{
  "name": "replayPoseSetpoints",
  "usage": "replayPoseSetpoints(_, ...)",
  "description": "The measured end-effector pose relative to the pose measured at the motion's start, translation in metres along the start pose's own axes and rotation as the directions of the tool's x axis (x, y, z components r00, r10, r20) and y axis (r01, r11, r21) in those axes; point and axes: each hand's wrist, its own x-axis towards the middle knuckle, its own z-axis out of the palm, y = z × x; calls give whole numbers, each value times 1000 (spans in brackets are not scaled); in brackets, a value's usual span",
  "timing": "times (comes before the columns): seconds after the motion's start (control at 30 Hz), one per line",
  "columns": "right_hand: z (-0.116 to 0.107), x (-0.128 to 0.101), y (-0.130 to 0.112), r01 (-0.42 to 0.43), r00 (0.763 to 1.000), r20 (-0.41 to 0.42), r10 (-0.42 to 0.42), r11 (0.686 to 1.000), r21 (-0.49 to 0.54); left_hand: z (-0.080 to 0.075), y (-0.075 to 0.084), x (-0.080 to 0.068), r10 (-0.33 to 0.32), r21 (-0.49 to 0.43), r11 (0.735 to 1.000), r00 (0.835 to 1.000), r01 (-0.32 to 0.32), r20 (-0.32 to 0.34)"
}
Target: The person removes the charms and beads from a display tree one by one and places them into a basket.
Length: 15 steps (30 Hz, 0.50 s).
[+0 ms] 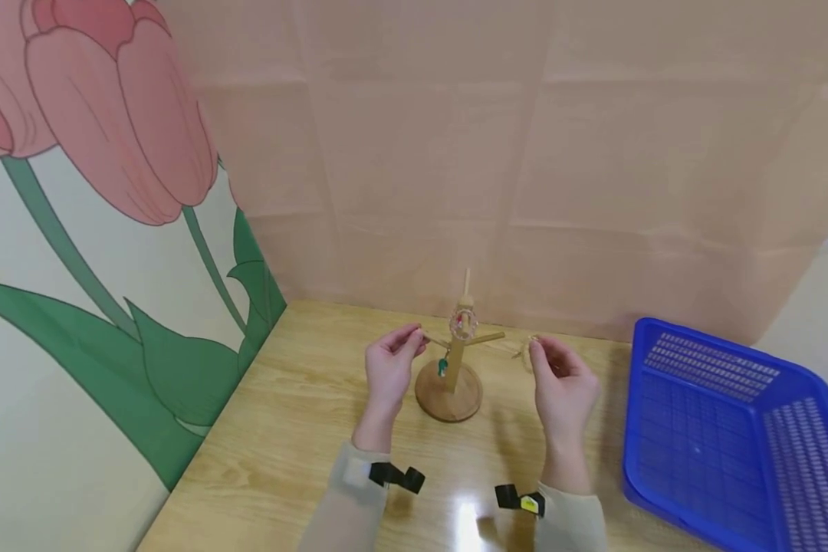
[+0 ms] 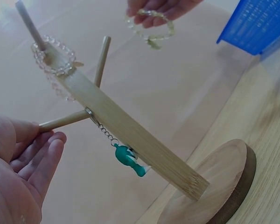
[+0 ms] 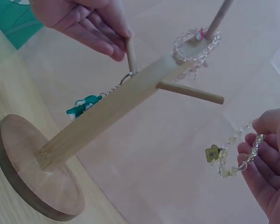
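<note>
A wooden peg stand point(image 1: 455, 368) with a round base stands upright on the table. My left hand point(image 1: 389, 364) pinches the tip of its left peg point(image 2: 65, 121) between thumb and fingers. On that same peg, close to the post, hangs a keychain with a green figure point(image 2: 127, 156). Off to the right of the stand, my right hand point(image 1: 564, 383) holds a yellowish clear bead bracelet point(image 3: 231, 170) with a small square charm point(image 3: 213, 153), apart from the right peg point(image 3: 191, 92). A pinkish clear bead bracelet point(image 3: 196, 46) loops round the upper peg.
A blue plastic basket point(image 1: 631, 429) with lattice walls sits at the right of the wooden table point(image 1: 276, 429). Behind the table hangs a pinkish-beige cloth point(image 1: 414, 153). A tulip-patterned panel point(image 1: 96, 230) stands along the left side.
</note>
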Motion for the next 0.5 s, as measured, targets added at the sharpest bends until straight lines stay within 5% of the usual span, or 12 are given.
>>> replayPoseSetpoints(0.23,-7,7,20,-6,1000,20,7,1000,-26,0,2,-1,4,-15,1000,1000,-4,-6)
replayPoseSetpoints(0.5,-29,14,4,59,992,122,-43,990,-126,1,1,-1,-6,-18,1000,1000,7,8)
